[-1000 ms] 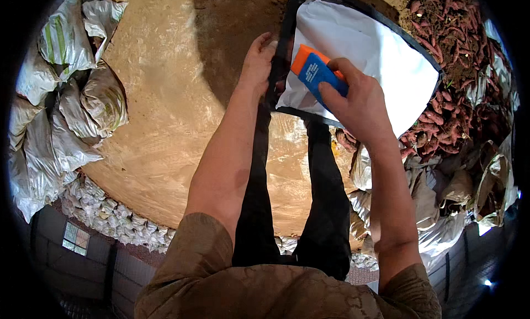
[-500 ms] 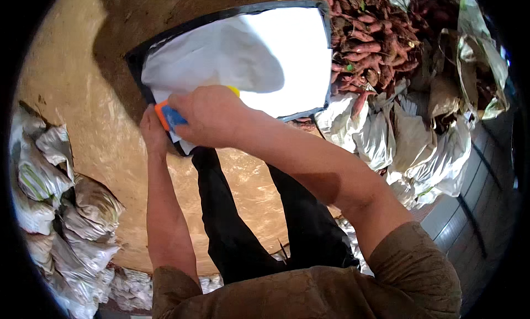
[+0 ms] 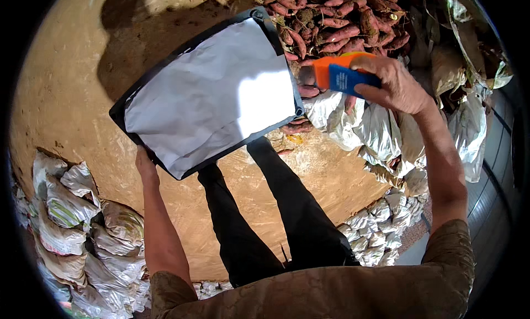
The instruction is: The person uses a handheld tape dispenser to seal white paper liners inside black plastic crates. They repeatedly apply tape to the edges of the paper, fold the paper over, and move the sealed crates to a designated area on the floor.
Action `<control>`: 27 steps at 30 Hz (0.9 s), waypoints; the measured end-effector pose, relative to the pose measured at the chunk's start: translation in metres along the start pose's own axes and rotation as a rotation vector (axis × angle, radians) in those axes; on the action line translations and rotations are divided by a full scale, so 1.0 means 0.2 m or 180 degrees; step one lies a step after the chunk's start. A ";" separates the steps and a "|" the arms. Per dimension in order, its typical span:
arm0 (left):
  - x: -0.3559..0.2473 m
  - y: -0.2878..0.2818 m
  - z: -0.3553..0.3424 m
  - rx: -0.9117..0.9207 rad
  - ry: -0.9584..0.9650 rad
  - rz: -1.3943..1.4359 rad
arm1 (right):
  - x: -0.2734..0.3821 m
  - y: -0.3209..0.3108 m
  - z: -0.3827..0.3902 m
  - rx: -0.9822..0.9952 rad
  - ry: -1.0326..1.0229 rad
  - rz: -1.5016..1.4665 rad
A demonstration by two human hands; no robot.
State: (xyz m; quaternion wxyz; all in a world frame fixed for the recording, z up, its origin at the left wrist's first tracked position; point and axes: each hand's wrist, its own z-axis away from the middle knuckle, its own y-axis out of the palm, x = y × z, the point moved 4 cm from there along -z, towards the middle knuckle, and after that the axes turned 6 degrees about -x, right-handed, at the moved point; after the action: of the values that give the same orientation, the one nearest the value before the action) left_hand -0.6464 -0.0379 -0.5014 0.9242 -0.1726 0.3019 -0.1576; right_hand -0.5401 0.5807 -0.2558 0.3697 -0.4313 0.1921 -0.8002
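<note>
My left hand [image 3: 147, 166] grips the lower left edge of a white sheet-like panel [image 3: 201, 90] with a black frame. The panel is tilted, and its white face looks slightly wrinkled. Bright light falls on its right part. My right hand [image 3: 398, 87] is raised to the right of the panel, apart from it. Its fingers are closed round an orange and blue block [image 3: 343, 79] with a yellow edge, slightly blurred. The block's exact kind is unclear. Some fingers of my left hand are hidden at the frame.
Reddish sweet potatoes [image 3: 337, 29] lie heaped beyond the panel at the far right. White sacks [image 3: 381, 131] stand below them. More sacks [image 3: 69, 214] are piled at the left. My legs [image 3: 298, 203] stand on a tan floor [image 3: 61, 98].
My right hand has swung right with the block, off the panel and away from my left hand. The panel has turned and shifted slightly left, its white face now uncovered.
</note>
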 end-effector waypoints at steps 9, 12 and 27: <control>0.00 0.05 0.00 0.0033 0.0028 0.0284 | -0.23 0.61 -0.51 -0.0289 0.0210 0.1413; 0.00 0.03 0.02 0.0001 0.0055 0.0113 | -0.28 0.64 -0.55 -0.0201 0.0533 0.0892; 0.03 0.04 0.02 -0.0012 0.0146 0.0211 | -0.43 0.82 -0.56 -0.0187 0.1316 -0.0602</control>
State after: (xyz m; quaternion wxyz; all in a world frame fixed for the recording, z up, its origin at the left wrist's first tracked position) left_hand -0.6380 -0.0331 -0.5049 0.9215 -0.1605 0.3289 -0.1301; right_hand -0.5329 0.5380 -0.4688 0.2332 -0.2848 0.2457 -0.8967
